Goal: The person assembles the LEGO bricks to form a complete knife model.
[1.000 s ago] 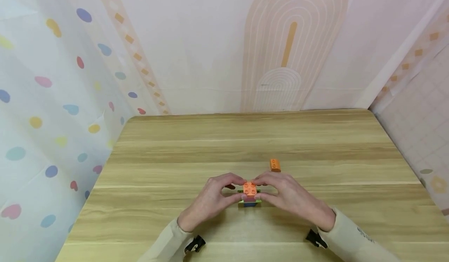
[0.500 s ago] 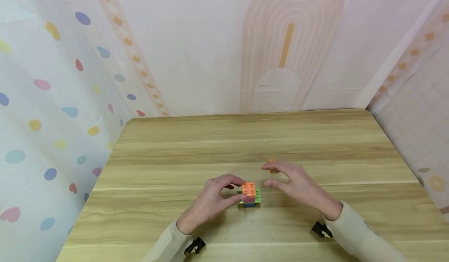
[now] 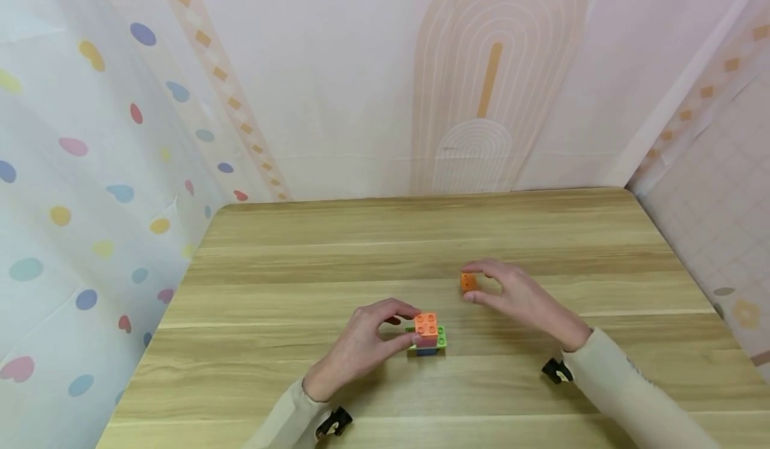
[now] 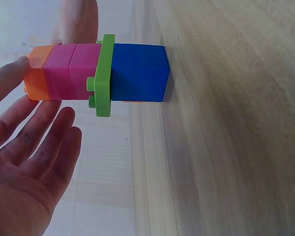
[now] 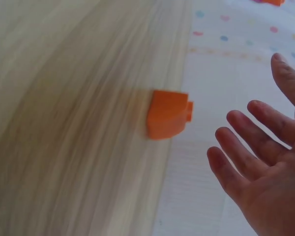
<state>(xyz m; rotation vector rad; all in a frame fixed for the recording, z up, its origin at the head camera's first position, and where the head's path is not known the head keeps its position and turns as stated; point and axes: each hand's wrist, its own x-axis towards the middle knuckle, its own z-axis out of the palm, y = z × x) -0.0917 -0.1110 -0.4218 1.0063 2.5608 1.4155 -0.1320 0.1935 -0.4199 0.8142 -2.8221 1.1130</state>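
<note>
A stack of toy building bricks stands upright on the table, its blue brick at the bottom. Above that come a green plate with studs, pink bricks and a square orange brick on top. My left hand pinches this top brick between thumb and fingers. Farther back and to the right lies a loose orange brick with a curved side. Around it, in the head view, my right hand spreads thumb and fingers; the right wrist view shows a gap between fingers and brick.
The wood-grain table runs back to a patterned curtain. Another dotted curtain hangs along the left side. Black straps sit at the cuffs of both sleeves.
My right hand has left the stack and moved back and right to the loose orange brick. The left hand has kept its hold on the stack's top brick.
</note>
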